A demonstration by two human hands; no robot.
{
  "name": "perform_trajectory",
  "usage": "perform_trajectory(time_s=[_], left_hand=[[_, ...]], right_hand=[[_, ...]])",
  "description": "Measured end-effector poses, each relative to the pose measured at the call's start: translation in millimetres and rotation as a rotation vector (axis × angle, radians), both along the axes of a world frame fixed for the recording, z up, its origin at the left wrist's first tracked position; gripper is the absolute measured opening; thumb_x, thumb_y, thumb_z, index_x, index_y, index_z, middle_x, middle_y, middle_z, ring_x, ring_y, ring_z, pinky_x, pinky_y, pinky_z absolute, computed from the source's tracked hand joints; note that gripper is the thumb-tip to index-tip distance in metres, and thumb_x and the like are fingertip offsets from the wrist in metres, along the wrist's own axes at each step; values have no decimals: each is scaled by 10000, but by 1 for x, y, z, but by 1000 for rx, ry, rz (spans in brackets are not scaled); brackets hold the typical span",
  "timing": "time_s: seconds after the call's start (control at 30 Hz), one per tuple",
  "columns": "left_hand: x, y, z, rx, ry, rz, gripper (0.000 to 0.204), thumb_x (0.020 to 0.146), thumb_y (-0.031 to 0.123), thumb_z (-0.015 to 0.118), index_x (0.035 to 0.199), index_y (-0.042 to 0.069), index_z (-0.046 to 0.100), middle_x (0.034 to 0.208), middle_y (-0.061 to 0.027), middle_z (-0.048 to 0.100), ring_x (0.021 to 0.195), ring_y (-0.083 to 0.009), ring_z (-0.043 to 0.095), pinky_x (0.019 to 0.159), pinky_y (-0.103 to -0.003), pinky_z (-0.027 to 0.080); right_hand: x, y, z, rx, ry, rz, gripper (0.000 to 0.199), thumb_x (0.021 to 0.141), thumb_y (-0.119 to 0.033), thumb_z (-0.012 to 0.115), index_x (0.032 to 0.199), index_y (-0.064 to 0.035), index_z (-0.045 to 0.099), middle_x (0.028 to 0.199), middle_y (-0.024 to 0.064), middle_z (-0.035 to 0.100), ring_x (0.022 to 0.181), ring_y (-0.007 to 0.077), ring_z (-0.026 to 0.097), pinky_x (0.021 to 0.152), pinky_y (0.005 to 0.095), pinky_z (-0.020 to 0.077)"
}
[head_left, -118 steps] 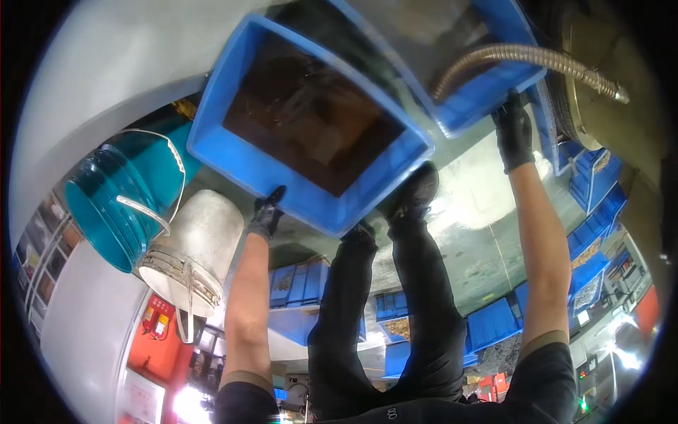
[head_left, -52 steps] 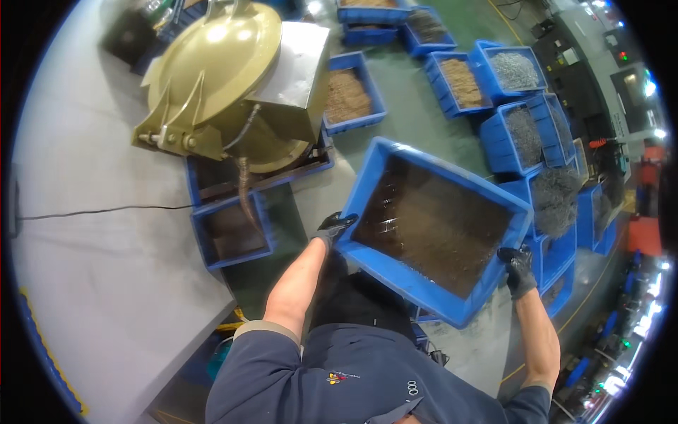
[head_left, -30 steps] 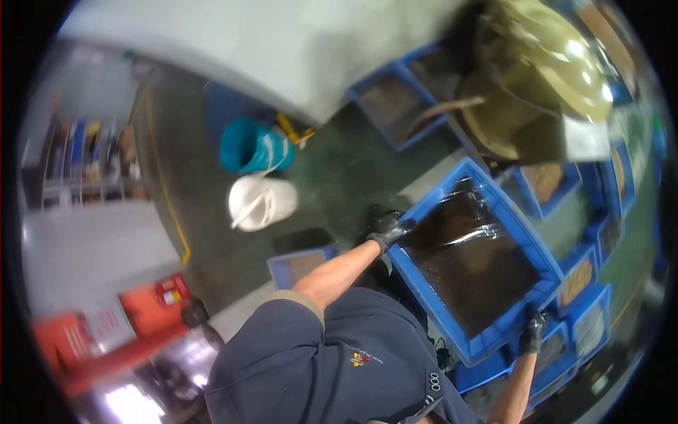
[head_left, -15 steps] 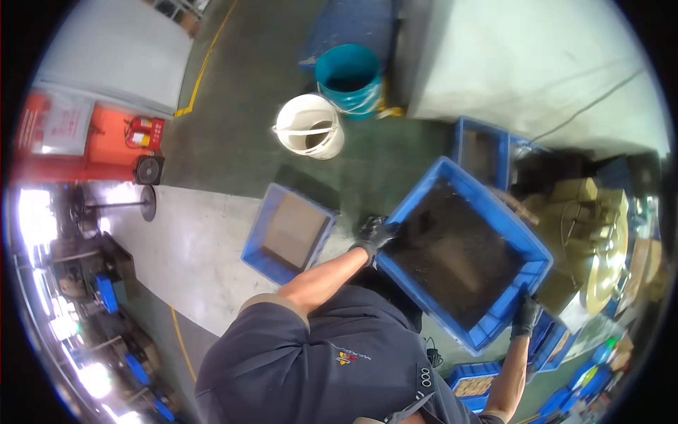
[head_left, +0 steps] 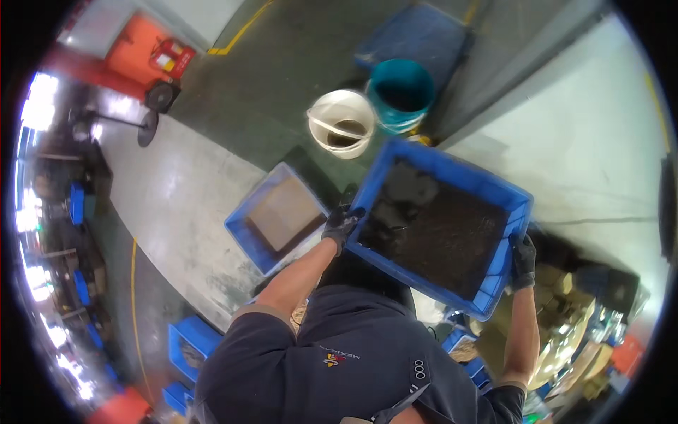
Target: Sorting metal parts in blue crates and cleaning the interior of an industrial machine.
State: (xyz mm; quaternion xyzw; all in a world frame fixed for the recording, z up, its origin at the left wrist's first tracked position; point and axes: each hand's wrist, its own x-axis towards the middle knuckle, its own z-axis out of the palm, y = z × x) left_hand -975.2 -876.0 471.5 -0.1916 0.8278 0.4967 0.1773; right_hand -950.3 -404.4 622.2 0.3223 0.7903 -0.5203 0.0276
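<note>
Between my two hands is a large blue plastic crate (head_left: pixel 417 281), with dark, wet-looking liquid (head_left: pixel 448 237) spread over its bottom. My left hand (head_left: pixel 342 225), in a dark glove, grips the crate's left edge. On the right side, my gloved right hand (head_left: pixel 523 260) is closed on the crate wall; some of its fingers are hidden. A second blue crate (head_left: pixel 248 244), with a pale brown bottom, rests on the floor left of my left hand. Beyond the held crate stand a white bucket (head_left: pixel 326 112) with dark contents and a teal bucket (head_left: pixel 400 121).
A blue flat platform (head_left: pixel 417 35) lies behind the buckets. Along the right runs a white wall (head_left: pixel 565 155). Cluttered machinery (head_left: pixel 565 318) stands at the lower right. More blue crates (head_left: pixel 185 332) sit at the lower left. A fire extinguisher box (head_left: pixel 171 58) is far left.
I have turned to the right, so the surroundings swing leftward and downward in view. The held crate has turned with me and moved slightly left. Both hands keep their grip.
</note>
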Motion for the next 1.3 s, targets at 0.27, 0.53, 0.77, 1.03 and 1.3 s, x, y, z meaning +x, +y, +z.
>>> perform_trajectory(time_s=[0.27,0.53,0.77,1.03,1.3], left_hand=[[-73,-40,-65,121,-240,-54,461,829,330,645,1188,45,595,1152,-173,625,1132,-296,552,963,-333,411],[-129,-63,-58,137,-381,-50,526,830,454,580,1181,64,609,1141,-175,625,1124,-314,549,952,-388,413],[-130,-81,-115,342,-348,229,689,764,344,697,1339,60,445,1270,-120,553,1128,-233,544,944,-345,428],[-150,-82,-115,409,-286,264,891,678,235,813,1403,86,318,1348,-144,477,1200,-274,488,1016,-356,381],[-153,-88,-150,173,-243,108,969,665,268,834,1429,103,261,1383,-128,441,1260,-260,438,1051,-340,351]], right_hand=[[-146,-52,14,-114,-120,130,221,884,-221,620,989,-26,623,802,-5,595,687,84,531,617,261,454],[-250,-81,-15,-98,-97,280,221,882,-218,618,1014,-41,619,798,1,597,671,98,541,615,254,454],[-325,-81,-41,222,-120,621,225,897,-210,572,956,-2,630,761,54,593,695,112,505,639,314,452],[-371,-124,-25,123,-200,481,221,879,-205,583,901,4,651,734,24,587,680,114,481,605,318,422],[-410,-145,-33,137,-291,513,276,858,-238,604,902,26,669,746,35,603,691,119,499,627,322,427]])
